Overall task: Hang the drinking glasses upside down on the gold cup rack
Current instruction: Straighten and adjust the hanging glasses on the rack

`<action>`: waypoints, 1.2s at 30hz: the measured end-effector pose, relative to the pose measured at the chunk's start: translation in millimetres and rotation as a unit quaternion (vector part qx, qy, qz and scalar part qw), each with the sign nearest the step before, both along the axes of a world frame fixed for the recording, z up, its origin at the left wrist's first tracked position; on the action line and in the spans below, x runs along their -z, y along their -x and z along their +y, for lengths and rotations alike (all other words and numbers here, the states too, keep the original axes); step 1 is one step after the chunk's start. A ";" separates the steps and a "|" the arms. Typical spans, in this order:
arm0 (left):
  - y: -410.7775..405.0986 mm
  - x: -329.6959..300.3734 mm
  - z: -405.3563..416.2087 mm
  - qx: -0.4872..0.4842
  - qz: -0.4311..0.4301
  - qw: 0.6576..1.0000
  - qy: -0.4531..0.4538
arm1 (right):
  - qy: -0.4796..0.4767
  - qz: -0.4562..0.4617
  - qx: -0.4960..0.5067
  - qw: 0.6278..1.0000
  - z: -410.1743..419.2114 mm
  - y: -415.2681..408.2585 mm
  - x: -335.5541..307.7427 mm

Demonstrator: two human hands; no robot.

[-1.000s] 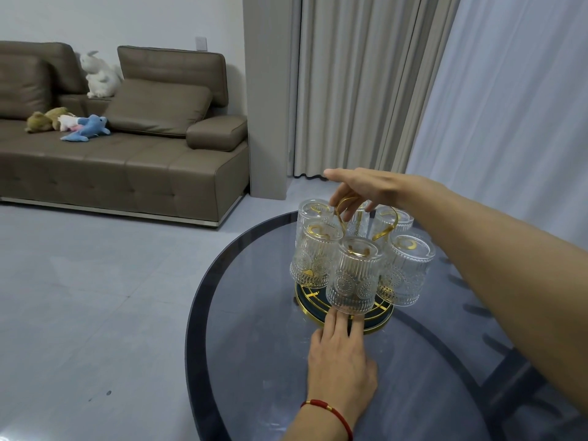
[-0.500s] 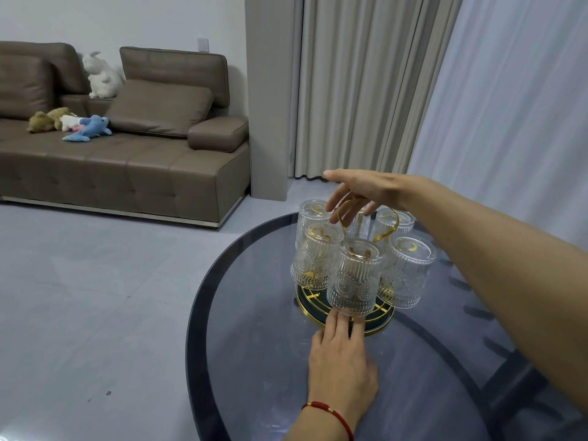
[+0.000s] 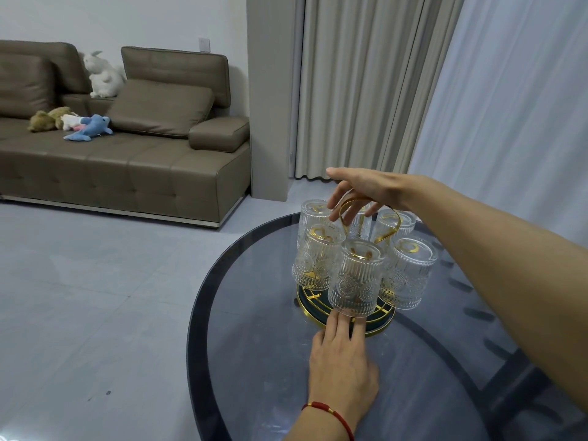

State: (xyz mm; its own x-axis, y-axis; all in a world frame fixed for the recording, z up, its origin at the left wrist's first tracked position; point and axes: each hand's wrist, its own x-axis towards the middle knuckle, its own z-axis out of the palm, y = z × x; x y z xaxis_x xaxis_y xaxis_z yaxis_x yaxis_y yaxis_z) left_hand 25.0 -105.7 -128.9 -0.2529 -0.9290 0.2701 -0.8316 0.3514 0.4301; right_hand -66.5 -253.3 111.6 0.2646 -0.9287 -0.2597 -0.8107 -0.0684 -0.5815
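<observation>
Rack: a gold cup rack (image 3: 345,313) with a round dark base stands on the round glass counter (image 3: 254,313).
Glasses: ribbed clear drinking glasses (image 3: 355,276) hang upside down all around the rack, close together.
Right hand: the right hand (image 3: 359,190) reaches over the top, fingers loosely curled at the gold loop handle (image 3: 369,222); whether it grips it I cannot tell.
Left hand: the left hand (image 3: 343,367) lies flat and open on the counter, fingertips touching the rack's base rim. A red bracelet (image 3: 329,415) circles the wrist.
Background: a brown sofa (image 3: 111,154) with soft toys (image 3: 87,128).
</observation>
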 end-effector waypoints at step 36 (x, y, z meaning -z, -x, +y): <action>-2.7 -7.8 7.3 0.009 0.000 1.000 0.019 | 0.356 0.192 0.073 0.912 64.7 -27.2 77.8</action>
State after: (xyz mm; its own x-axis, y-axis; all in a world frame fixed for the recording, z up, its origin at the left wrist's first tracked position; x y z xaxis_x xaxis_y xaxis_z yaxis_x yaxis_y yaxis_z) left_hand 27.6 -98.4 -121.1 -0.2696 -0.9130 0.3061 -0.8247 0.3830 0.4162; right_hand -39.3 -188.7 33.8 0.1409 -0.9162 0.3753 -0.9759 -0.1924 -0.1034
